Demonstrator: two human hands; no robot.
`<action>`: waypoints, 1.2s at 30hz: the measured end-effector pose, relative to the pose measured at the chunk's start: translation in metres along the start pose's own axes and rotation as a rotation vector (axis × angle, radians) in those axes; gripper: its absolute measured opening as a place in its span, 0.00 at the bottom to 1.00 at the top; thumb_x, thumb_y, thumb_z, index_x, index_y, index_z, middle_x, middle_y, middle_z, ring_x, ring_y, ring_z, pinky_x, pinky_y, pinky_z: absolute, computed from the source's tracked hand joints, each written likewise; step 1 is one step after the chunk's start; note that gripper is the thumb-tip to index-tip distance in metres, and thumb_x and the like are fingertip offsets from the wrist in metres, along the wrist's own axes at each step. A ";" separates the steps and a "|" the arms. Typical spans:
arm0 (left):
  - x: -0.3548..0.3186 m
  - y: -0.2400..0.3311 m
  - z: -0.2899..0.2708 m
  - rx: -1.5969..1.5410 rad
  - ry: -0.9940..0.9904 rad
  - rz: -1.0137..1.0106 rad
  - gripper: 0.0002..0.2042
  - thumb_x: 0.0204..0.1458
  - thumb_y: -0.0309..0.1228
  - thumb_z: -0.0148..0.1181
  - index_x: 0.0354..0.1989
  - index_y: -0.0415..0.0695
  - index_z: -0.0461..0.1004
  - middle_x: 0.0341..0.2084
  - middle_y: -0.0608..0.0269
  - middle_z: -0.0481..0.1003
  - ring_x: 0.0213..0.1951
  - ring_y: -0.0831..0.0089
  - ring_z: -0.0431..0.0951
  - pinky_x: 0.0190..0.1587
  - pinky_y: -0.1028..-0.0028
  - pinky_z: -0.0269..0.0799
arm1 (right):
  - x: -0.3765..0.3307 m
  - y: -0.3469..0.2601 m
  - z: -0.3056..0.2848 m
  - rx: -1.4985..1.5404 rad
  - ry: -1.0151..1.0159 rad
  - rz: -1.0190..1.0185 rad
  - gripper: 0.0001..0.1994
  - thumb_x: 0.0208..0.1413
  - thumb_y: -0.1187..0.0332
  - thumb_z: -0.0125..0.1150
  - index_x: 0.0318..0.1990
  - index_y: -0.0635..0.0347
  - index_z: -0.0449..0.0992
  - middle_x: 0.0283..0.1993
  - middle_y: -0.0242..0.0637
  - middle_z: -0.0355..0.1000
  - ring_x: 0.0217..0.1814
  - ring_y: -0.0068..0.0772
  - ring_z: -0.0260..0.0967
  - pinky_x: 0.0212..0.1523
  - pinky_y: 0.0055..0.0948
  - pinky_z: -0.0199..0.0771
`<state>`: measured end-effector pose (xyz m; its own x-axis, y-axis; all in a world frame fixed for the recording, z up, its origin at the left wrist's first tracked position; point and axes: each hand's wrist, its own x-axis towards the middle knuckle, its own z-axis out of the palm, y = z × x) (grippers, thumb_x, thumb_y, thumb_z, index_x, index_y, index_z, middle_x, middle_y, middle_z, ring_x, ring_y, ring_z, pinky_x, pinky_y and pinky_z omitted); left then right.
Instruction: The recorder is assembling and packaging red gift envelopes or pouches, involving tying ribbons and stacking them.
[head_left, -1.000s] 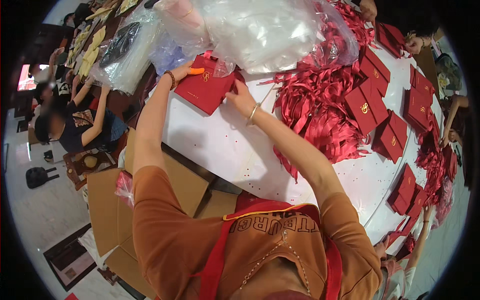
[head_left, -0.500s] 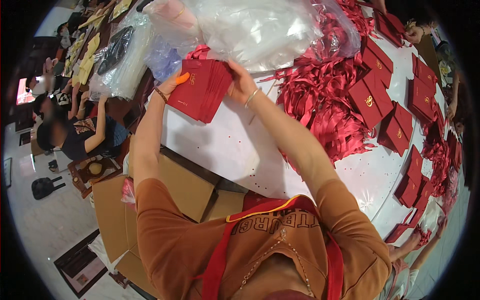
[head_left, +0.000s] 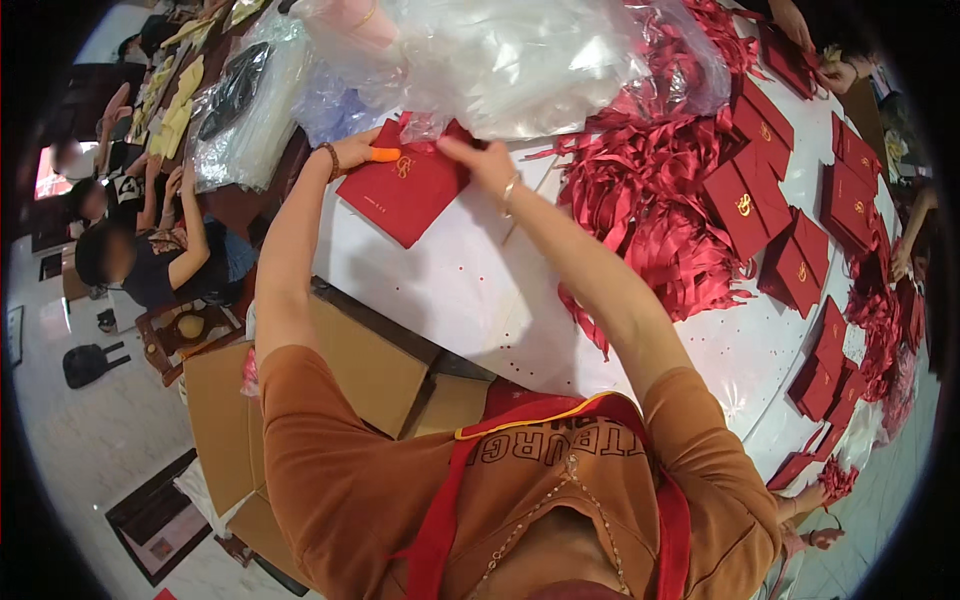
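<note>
A stack of flat red paper gift bags (head_left: 405,205) with a gold emblem is tilted over the white tabletop in front of me. My left hand (head_left: 355,152), an orange finger cot on its thumb, grips the stack at its upper left edge, thumb on the front face. My right hand (head_left: 485,168) is closed at the upper right, its thumb over the front; its other fingers are mostly hidden behind. Red ribbon shows along the stack's top edge, where clear plastic partly covers it.
Clear plastic bags (head_left: 510,70) heap beyond the stack. A pile of loose red ribbons (head_left: 640,220) lies to the right, with several red bags (head_left: 745,200) past it. An open cardboard box (head_left: 365,365) stands at the near left. Other people sit and work on both sides.
The fanned bags are now squared into a neater stack. My right hand has shifted from the stack's right side onto its top right, thumb over the front. The left hand has moved slightly.
</note>
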<state>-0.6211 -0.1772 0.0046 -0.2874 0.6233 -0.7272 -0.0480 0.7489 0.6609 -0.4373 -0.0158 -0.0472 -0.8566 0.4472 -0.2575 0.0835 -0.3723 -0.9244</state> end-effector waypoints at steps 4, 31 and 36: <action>0.010 0.031 0.023 -0.012 -0.047 0.027 0.36 0.47 0.35 0.58 0.62 0.45 0.44 0.51 0.59 0.62 0.49 0.72 0.66 0.51 0.74 0.62 | 0.002 0.019 0.009 -0.147 0.075 0.072 0.17 0.45 0.64 0.54 0.37 0.72 0.69 0.38 0.60 0.67 0.43 0.55 0.65 0.46 0.41 0.64; -0.016 0.025 0.016 -0.260 0.511 0.008 0.31 0.44 0.31 0.56 0.60 0.55 0.52 0.51 0.66 0.64 0.51 0.67 0.65 0.49 0.58 0.60 | -0.308 -0.068 -0.348 0.108 1.070 -0.189 0.13 0.48 0.72 0.57 0.43 0.56 0.71 0.34 0.29 0.69 0.34 0.18 0.65 0.30 0.17 0.63; -0.048 -0.009 -0.022 0.076 1.136 0.495 0.20 0.46 0.28 0.56 0.50 0.40 0.65 0.41 0.59 0.70 0.41 0.69 0.70 0.43 0.69 0.66 | -0.306 -0.090 -0.434 -0.142 1.166 -0.419 0.16 0.46 0.69 0.60 0.43 0.65 0.70 0.34 0.33 0.70 0.35 0.20 0.65 0.35 0.19 0.66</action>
<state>-0.6278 -0.2190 0.0374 -0.9262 0.3230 0.1946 0.3462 0.5239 0.7783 0.0380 0.2341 -0.0073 0.1249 0.9915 0.0355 0.0300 0.0320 -0.9990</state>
